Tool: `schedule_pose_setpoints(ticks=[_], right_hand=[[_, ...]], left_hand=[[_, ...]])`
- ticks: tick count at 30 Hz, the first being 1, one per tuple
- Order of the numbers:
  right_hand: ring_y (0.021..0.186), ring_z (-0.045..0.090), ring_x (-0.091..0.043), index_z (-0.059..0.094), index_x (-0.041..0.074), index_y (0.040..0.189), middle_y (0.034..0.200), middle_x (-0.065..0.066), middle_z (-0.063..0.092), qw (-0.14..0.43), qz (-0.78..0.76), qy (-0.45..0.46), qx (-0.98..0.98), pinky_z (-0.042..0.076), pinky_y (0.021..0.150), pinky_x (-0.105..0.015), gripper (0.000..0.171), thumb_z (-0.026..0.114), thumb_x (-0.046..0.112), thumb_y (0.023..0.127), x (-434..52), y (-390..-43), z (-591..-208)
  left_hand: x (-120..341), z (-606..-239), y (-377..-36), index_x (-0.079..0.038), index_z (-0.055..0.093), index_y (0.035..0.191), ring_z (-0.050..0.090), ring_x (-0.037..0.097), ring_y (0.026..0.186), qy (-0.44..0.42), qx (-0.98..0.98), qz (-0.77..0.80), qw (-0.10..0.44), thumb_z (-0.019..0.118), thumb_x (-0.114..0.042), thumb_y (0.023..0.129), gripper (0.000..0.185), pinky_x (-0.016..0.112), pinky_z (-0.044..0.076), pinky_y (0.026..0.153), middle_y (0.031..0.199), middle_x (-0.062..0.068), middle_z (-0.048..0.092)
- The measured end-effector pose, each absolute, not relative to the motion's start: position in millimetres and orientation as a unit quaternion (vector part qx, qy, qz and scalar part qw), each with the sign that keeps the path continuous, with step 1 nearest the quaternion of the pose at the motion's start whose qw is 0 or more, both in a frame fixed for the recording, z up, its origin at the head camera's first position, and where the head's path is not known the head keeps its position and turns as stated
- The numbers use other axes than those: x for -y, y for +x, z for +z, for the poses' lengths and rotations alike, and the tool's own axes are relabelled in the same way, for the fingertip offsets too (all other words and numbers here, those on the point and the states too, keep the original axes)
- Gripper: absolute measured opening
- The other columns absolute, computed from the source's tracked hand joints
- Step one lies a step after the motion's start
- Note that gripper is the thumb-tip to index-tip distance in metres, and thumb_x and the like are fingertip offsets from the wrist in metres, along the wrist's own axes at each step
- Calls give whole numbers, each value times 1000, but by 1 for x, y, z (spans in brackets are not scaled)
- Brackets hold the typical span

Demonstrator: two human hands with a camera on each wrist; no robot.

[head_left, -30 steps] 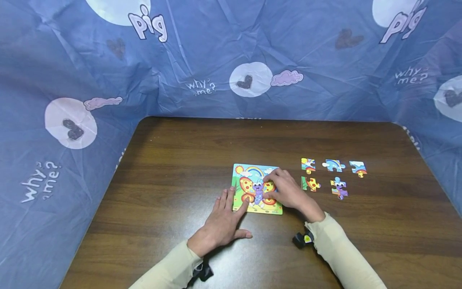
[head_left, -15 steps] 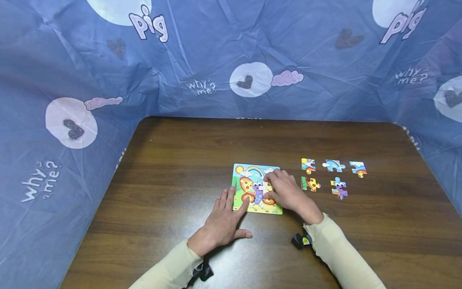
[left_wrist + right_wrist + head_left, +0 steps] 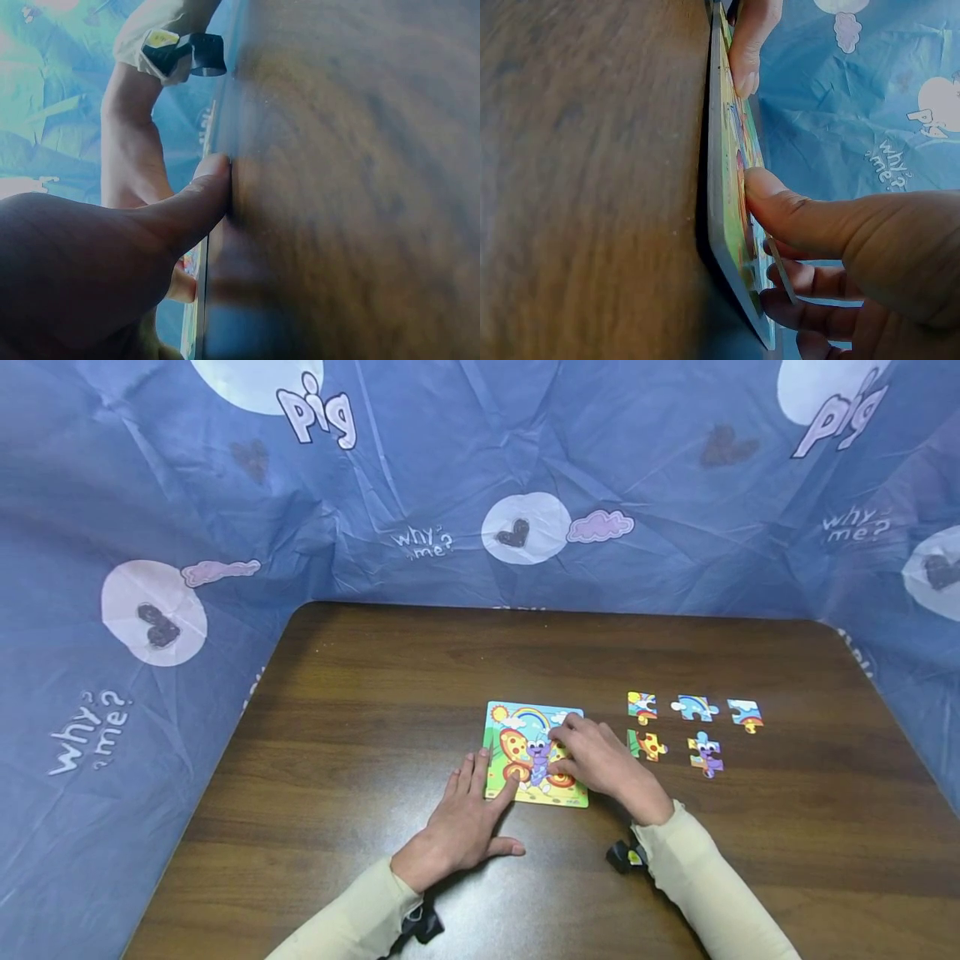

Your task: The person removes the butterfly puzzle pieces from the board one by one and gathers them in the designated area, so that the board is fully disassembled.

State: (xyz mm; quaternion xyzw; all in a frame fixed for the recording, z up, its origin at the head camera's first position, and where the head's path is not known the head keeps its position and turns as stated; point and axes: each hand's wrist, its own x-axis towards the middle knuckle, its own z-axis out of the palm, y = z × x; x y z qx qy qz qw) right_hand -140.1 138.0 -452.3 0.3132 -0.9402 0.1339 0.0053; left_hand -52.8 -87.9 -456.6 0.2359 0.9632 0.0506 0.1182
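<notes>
A square butterfly jigsaw puzzle [image 3: 534, 717] lies flat on the table. My left hand [image 3: 459, 831] has its fingers spread, with some fingertips on the puzzle's lower left part and the thumb down on the wood. Over the right side of the picture, my right hand [image 3: 600, 764] pinches a thin puzzle piece [image 3: 782, 271] between thumb and fingers. In the right wrist view that piece stands tilted, one edge raised off the board. My right fingers cover part of the butterfly's right wing.
Several loose puzzle pieces lie in two rows right of the puzzle, among them a rainbow piece [image 3: 696, 707], a cloud piece [image 3: 745, 714] and a purple butterfly-body piece [image 3: 706, 754]. A blue printed cloth [image 3: 420, 460] hangs behind the brown table [image 3: 360, 693].
Half a second ago the piece under my right fingers showed pale with glare; now its colours show again. Both hands stay almost in place, and the head view has shifted slightly.
</notes>
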Motion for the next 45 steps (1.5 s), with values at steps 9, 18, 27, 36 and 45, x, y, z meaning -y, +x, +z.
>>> schedule_pose_setpoints(ticks=[9,18,27,36,45], right_hand=[[75,56,-13,71,7,117,104,-8,65,-9,170,313,935,47,66,-31,46,82,34,81,-144,-140,-455],[78,57,-11,71,10,121,107,-5,66,-16,193,294,936,46,72,-35,50,81,39,82,-157,-138,-447],[92,61,-20,71,9,121,109,-7,68,4,172,290,942,48,74,-38,49,82,35,82,-178,-139,-440],[87,63,-20,71,8,121,106,-9,69,14,182,273,944,47,78,-44,47,82,31,81,-202,-138,-438],[101,64,-31,70,6,122,112,-13,69,16,198,258,945,43,83,-54,46,82,25,82,-231,-135,-433]], left_hand=[[88,-456,-52,-19,35,156,26,54,148,236,-963,52,120,62,-70,84,92,58,34,119,160,37,18],[87,-458,-52,-20,34,156,25,53,148,235,-963,53,119,61,-70,83,93,58,34,119,161,37,17],[87,-458,-52,-20,35,156,26,53,148,236,-963,50,118,61,-71,83,93,58,34,119,160,38,18],[86,-457,-52,-20,33,157,24,53,149,234,-962,54,129,61,-70,84,93,58,33,120,161,37,16],[86,-457,-52,-20,34,157,24,53,149,234,-962,58,128,61,-70,83,93,58,33,120,161,38,16]])
